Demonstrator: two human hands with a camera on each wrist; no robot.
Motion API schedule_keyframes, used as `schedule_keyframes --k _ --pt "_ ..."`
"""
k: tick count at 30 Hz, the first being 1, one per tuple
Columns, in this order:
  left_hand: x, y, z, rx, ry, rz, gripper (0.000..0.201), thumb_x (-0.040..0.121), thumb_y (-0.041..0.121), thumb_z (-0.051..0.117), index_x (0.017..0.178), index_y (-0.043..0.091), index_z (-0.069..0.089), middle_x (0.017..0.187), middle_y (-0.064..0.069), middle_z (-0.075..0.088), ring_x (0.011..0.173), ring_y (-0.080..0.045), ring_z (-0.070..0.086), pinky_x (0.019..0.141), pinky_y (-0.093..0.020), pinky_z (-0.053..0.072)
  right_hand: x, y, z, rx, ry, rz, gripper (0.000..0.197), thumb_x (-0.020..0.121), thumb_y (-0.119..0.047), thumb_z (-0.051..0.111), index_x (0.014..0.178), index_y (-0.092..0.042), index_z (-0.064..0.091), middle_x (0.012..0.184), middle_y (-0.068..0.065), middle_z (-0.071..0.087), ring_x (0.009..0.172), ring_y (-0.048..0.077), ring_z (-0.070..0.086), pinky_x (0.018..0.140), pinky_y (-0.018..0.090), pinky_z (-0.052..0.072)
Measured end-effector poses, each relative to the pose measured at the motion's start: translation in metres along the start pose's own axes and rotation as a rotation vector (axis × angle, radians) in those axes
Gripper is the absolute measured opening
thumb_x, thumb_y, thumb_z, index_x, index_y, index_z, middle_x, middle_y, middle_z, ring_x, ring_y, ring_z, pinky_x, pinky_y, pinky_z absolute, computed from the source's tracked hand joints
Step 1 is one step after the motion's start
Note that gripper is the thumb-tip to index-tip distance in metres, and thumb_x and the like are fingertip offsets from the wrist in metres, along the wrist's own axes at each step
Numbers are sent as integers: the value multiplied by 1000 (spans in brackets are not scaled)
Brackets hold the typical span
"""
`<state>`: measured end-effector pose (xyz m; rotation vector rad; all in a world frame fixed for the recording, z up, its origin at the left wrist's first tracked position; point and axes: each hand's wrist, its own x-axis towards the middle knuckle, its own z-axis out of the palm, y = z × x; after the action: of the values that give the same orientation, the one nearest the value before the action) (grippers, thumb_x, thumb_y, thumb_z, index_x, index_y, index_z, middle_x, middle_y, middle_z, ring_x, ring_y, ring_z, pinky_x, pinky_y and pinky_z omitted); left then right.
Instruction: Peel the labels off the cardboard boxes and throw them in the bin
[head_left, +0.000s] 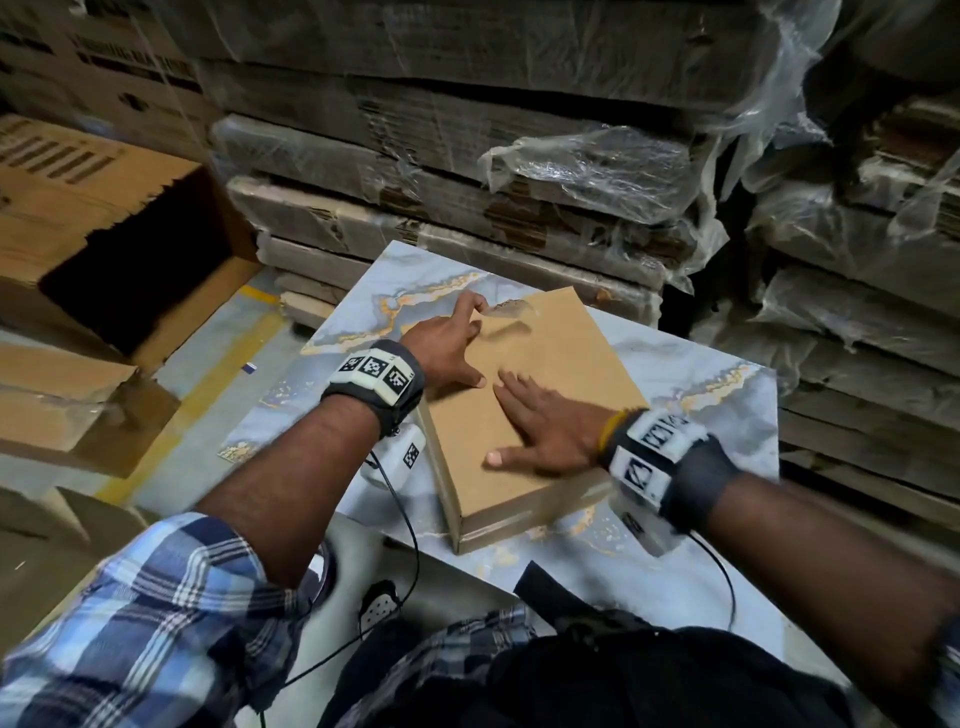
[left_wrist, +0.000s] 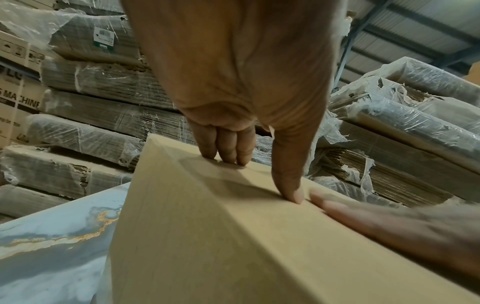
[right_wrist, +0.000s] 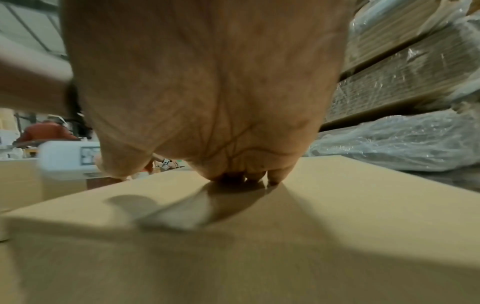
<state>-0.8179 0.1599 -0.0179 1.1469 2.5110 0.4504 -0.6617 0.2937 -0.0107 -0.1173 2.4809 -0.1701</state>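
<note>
Box (head_left: 540, 400) lies flat mid-bench (head_left: 727, 410); left hand (head_left: 447, 345) on box's far left corner, fingers (left_wrist: 226, 148) spread straight beside clear label remnant (head_left: 506, 310); right hand (head_left: 540, 426) flat on box top, fingers straight, gripping nothing

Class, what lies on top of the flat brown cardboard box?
Both hands press flat on the flat brown cardboard box: left hand, right hand. Anything beneath the palms is hidden.

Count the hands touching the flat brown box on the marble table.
2. The left hand rests fingers and thumb on the cardboard box near its far left corner; the right hand lies flat on its near half. None seems hidden.
</note>
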Motion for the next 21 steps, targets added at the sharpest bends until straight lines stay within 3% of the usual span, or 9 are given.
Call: schedule_keyframes --k 3,8,12,15,18,21 --pt "1 0 0 8 6 -6 82 73 29 85 127 21 23 142 -9 55 109 -33 60 85 -38 50 -10 11 3 -22 -11 -41 97 93 -75 26 156 -17 -18 160 3 -30 152 19 -16 124 41 -2" --pt "3 3 -2 26 6 -4 84 72 29 85 129 19 24 139 -9 58 112 -34 59 82 -34 45 26 19 -26 24 54 130 98 93 -75 27 157 -14 -15 162 8 -26 153 24 -14 124 44 -2" --pt "1 0 0 22 11 -6 83 72 29 85 127 20 24 140 -9 57 111 -34 59 83 -35 46 5 10 1 -23 31 20 106 89 -80 28 156 -12 -19 160 9 -30 152 24 -17 124 44 0" --pt "2 0 1 22 19 -5 82 74 29 85 127 19 24 137 -11 59 106 -34 60 79 -35 47 -11 21 8 -50 10 -34 98 92 -77 25 156 -17 -19 160 4 -31 152 21 -15 122 41 -3" --pt "4 3 0 27 5 -9 82 73 28 85 128 19 24 137 -11 59 109 -34 59 83 -38 48 8 30 -14 3 30 67 92 95 -72 24 157 -18 -16 162 2 -27 153 22 -13 124 44 -2" --pt "4 2 -1 36 2 -9 83 72 30 85 128 20 24 134 -11 60 108 -35 59 86 -40 49 28 24 -23 24 83 161 101 91 -78 26 157 -14 -15 162 8 -27 153 26 -13 124 47 0"
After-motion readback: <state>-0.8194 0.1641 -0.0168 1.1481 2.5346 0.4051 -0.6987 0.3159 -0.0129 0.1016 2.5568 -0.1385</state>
